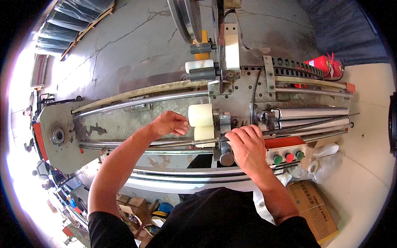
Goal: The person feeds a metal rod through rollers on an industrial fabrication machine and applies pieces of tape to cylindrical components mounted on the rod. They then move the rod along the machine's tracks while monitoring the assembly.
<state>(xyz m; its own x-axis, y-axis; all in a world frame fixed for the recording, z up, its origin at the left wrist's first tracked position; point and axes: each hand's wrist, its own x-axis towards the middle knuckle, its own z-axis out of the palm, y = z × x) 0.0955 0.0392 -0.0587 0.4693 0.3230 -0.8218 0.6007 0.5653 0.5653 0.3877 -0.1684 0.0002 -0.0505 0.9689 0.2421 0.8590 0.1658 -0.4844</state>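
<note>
We see both bare hands over the long grey metal machine bed [173, 110], well apart from each other. The left hand [170, 124] has its fingers bent toward the thumb just beside the left end of the upper cream cylindrical roller [200, 115] (can't tell if it pinches anything). The right hand [247, 142] is closed over a long thin dark rod [297, 127], its underside hidden; we see the rod running along the bed's near edge, toward its right end. A lower cream cylindrical roller [204, 133] sits just nearer us than the upper one. By the near right corner: an orange-red control box [285, 143] with round green and red buttons.
</note>
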